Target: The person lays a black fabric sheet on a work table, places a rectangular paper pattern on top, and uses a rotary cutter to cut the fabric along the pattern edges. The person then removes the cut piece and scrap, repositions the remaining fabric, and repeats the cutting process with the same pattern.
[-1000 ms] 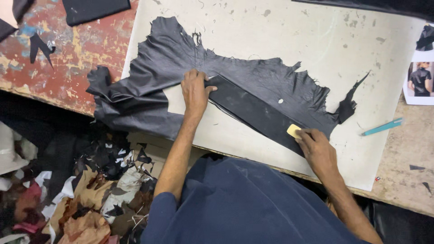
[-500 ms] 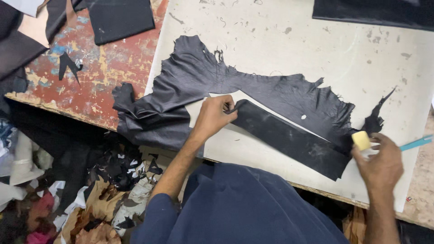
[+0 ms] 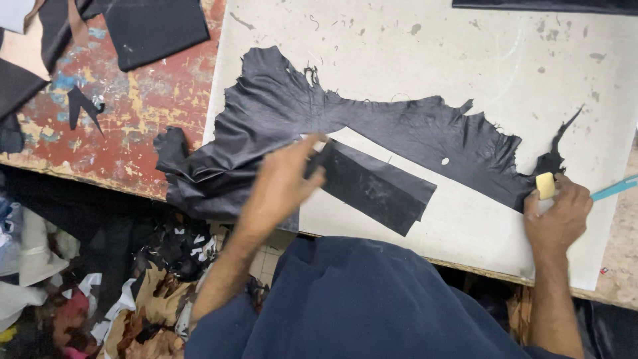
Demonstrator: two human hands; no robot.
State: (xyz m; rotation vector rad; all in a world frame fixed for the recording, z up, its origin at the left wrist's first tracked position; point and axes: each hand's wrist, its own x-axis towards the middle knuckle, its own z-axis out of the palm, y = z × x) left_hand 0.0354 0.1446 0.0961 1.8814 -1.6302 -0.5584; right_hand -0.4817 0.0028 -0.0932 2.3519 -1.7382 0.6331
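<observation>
— White board covers most of the counter, whose red paint is worn. What lies on it?

— One big black leather hide with ragged edges. Its left end hangs folded over the board's edge.

— And the hands?

— Left hand is blurred; its fingers are loosely bent and rest on the end of a black rectangular strip, just below the hide. If it grips, I cannot tell.

— The right one?

— Right hand is closed around a small pale yellow block, at the right tip of the hide. A turquoise pen lies just beside it. Scraps cover the floor below.
</observation>
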